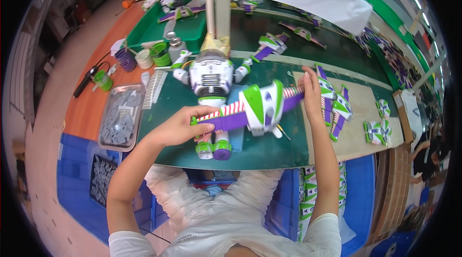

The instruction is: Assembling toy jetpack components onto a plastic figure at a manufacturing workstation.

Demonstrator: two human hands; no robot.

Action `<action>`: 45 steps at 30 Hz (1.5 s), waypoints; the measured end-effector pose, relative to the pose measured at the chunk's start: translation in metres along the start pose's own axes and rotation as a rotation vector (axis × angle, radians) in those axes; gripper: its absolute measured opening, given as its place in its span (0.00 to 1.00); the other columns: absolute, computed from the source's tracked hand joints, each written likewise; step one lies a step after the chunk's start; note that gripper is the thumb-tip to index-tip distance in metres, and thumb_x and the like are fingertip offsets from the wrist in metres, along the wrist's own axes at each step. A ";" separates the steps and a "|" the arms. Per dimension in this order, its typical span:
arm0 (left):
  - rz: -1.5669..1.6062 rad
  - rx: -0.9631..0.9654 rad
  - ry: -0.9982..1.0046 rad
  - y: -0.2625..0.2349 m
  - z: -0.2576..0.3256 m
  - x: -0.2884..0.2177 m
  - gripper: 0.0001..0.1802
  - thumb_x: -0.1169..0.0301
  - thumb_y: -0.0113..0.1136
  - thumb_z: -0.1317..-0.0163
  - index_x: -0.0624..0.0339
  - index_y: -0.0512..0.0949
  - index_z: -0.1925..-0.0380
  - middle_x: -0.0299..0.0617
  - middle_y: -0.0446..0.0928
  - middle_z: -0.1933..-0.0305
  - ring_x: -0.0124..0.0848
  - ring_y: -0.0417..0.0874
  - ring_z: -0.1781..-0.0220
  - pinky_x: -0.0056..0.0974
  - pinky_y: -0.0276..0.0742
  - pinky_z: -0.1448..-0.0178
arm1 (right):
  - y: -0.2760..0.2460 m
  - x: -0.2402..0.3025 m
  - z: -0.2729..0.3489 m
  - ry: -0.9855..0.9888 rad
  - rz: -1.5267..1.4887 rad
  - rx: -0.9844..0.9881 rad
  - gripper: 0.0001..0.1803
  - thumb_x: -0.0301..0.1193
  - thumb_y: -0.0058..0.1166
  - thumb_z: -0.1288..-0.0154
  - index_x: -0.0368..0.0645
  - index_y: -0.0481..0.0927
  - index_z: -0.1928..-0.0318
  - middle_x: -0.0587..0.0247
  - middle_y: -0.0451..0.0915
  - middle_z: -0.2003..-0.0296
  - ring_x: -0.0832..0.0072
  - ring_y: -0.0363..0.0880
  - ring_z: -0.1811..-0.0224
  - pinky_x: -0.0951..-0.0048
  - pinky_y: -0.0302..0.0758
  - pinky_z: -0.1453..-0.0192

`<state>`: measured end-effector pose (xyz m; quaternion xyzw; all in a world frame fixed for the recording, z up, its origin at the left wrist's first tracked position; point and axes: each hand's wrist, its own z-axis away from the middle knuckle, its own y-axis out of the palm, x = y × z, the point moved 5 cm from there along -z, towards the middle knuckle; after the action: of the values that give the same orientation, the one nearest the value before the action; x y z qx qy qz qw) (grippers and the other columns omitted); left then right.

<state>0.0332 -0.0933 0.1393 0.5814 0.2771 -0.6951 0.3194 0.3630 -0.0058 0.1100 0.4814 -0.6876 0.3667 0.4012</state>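
Note:
A toy wing pack (262, 107), with a white and green body and purple wings striped red and white, is held across the front of me above the table. My left hand (185, 124) grips one wing near its tip, thumb on the front. At the other wing's tip is my right hand (312, 94), its fingers pointing up along the end. Behind the pack lies a white, green and purple toy figure (211, 76) with arms spread, its legs partly covered by the pack and my left hand.
More wing packs (340, 107) lie on a cardboard sheet (358, 146) at right. At left stand a metal tray (136, 142) of grey parts, paint pots (144, 58) and a green bin (139, 30). A conveyor (337, 57) runs behind; blue crates (358, 199) flank my legs.

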 end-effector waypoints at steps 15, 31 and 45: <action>-0.327 -0.633 0.289 -0.066 0.048 0.003 0.21 0.62 0.47 0.32 0.66 0.61 0.80 0.42 0.57 0.85 0.26 0.57 0.80 0.36 0.58 0.74 | 0.087 0.030 0.049 -0.151 0.335 0.076 0.16 0.37 0.41 0.30 0.37 0.75 0.54 0.60 0.73 0.62 0.75 0.70 0.61 0.74 0.68 0.57; 0.476 -0.527 0.608 -0.032 -0.019 0.017 0.39 0.38 0.20 0.34 0.61 0.58 0.42 0.51 0.64 0.40 0.40 0.67 0.39 0.42 0.61 0.37 | 0.157 0.091 0.047 0.241 -0.571 0.124 0.15 0.30 0.62 0.43 0.36 0.76 0.58 0.62 0.79 0.64 0.80 0.77 0.64 0.76 0.75 0.60; 0.182 -0.540 0.484 -0.039 0.006 0.026 0.23 0.71 0.66 0.46 0.66 0.73 0.50 0.41 0.77 0.55 0.24 0.76 0.53 0.30 0.71 0.48 | 0.171 0.102 0.075 -0.286 0.097 0.290 0.27 0.30 0.66 0.53 0.36 0.72 0.52 0.60 0.73 0.59 0.73 0.74 0.56 0.75 0.71 0.53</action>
<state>-0.0031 -0.0760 0.1147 0.6459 0.4651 -0.4083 0.4469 0.1631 -0.0646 0.1510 0.5475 -0.7000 0.4086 0.2081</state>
